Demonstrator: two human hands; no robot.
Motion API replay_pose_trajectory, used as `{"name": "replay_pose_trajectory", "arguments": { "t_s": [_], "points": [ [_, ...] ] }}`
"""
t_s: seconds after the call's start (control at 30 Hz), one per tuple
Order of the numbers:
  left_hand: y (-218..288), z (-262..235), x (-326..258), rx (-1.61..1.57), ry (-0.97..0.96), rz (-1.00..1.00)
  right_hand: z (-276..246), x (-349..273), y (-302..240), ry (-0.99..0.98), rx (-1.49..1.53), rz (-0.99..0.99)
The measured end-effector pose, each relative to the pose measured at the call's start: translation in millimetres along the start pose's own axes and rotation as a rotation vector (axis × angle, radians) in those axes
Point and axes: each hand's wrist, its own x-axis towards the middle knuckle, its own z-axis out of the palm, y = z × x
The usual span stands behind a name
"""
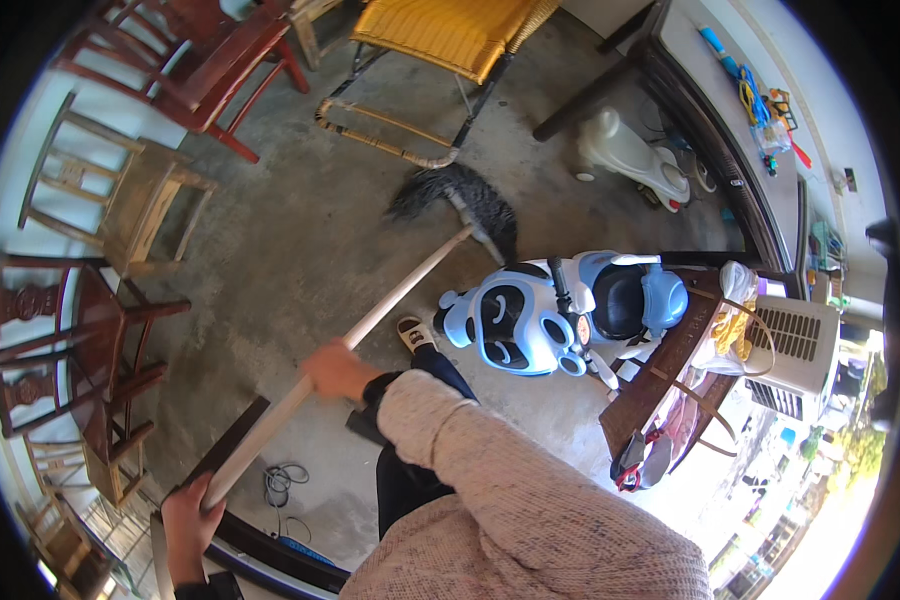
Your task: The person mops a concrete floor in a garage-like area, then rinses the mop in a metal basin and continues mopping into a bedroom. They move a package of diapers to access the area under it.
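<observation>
A long-handled mop (390, 295) slants across the floor from lower left to upper middle. Its dark, shaggy head (460, 205) lies spread on the concrete, just short of the yellow woven chair (425, 35). My left hand (192, 525) is closed round the lower end of the pale wooden handle. Farther up the shaft, my right hand (335, 370) grips it too, with the sleeve of a knitted sweater behind it. Right of the handle stands a blue-and-white toy ride-on motorbike (515, 320), close to my foot in a sandal (413, 333).
Wooden chairs line the left side, among them a dark red one (55, 345) and a brown one (155, 205). A white ride-on toy (635, 160) stands by the table (685, 50) at upper right. A coiled cable (283, 483) lies near my left hand.
</observation>
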Motion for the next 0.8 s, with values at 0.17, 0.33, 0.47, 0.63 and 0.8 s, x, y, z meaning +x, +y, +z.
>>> {"name": "replay_pose_trajectory", "arguments": {
  "t_s": [0.17, 0.33, 0.47, 0.63, 0.8],
  "points": [
    [120.6, -23.6, 168.7, 0.036, -0.039, 0.246, -100.5, -43.0, 154.9, 0.099, -0.083, 0.307],
    [214.3, -38.5, 262.6, -0.03, 0.134, 0.42, -179.1, -88.0, 244.8, 0.332, -0.074, 0.563],
    [216.8, -63.3, 248.4, 0.023, 0.084, 0.472, -190.8, -83.0, 232.1, 0.176, -0.076, 0.651],
    [179.8, -61.6, 160.4, -0.033, 0.002, 0.263, -156.2, -71.7, 167.6, 0.015, -0.185, 0.429],
    [116.7, -65.4, 23.5, -0.099, 0.104, -0.012, -100.7, -25.8, 56.2, -0.156, -0.101, 0.136]
  ]
}}
